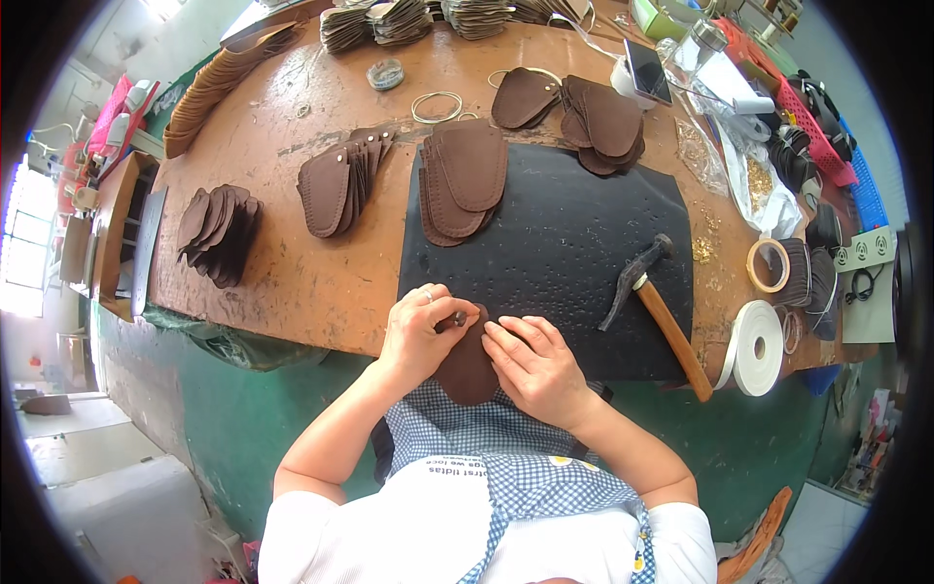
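White shirt point(389, 535) closest; beyond, brown leather point(467, 377) points lengthwise away, between both hands: left hand point(418, 333) closed on a dark rod point(457, 319) by its far end, right hand point(535, 368) apparently pinching its edge

Light glares white at the window point(27, 243) at nine o'clock. The table point(282, 107) shines toward eleven o'clock, its edges curving.

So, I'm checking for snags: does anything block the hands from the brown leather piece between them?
Nothing visible does: the left hand, gripping a small dark tool, and the right hand both touch the brown leather piece. The hammer lies apart, to the right.
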A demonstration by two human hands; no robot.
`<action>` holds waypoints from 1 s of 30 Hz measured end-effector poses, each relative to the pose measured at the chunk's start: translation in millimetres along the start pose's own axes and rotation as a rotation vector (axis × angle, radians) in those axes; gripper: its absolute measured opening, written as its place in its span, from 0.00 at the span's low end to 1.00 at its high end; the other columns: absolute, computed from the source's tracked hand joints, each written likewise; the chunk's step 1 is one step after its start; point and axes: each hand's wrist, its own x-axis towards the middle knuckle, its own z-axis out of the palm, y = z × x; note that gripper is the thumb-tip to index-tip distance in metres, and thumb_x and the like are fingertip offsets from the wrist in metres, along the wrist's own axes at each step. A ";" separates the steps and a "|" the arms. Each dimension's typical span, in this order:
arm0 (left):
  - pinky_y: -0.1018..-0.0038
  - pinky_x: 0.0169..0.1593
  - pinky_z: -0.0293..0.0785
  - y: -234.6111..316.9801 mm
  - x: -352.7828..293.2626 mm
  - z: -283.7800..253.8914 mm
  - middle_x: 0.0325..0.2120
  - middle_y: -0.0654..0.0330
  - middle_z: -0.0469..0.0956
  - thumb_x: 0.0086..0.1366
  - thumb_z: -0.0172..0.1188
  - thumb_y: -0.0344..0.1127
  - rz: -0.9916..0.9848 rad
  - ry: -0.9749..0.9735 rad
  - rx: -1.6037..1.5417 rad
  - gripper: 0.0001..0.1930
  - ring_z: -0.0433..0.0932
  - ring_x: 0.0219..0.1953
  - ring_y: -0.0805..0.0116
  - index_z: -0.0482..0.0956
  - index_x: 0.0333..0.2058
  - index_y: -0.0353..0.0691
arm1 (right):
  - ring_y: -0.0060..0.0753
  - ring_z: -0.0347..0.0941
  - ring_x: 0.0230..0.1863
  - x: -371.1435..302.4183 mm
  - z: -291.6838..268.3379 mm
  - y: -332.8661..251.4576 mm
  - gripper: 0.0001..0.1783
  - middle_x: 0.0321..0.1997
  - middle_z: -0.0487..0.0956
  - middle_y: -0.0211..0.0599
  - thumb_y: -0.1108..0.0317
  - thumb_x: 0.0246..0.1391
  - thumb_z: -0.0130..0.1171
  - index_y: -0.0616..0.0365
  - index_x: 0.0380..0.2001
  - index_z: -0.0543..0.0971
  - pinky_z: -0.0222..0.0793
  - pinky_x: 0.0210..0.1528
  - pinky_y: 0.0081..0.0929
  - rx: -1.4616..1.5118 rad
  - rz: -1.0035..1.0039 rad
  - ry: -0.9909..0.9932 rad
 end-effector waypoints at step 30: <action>0.75 0.32 0.75 4.2 1.4 -2.0 0.26 0.62 0.75 0.56 0.70 0.26 -0.060 -0.039 -0.023 0.07 0.77 0.26 0.70 0.87 0.35 0.39 | 0.41 0.75 0.58 -1.5 2.6 -3.6 0.20 0.54 0.81 0.42 0.73 0.49 0.64 0.64 0.47 0.83 0.67 0.64 0.44 -0.002 0.022 0.011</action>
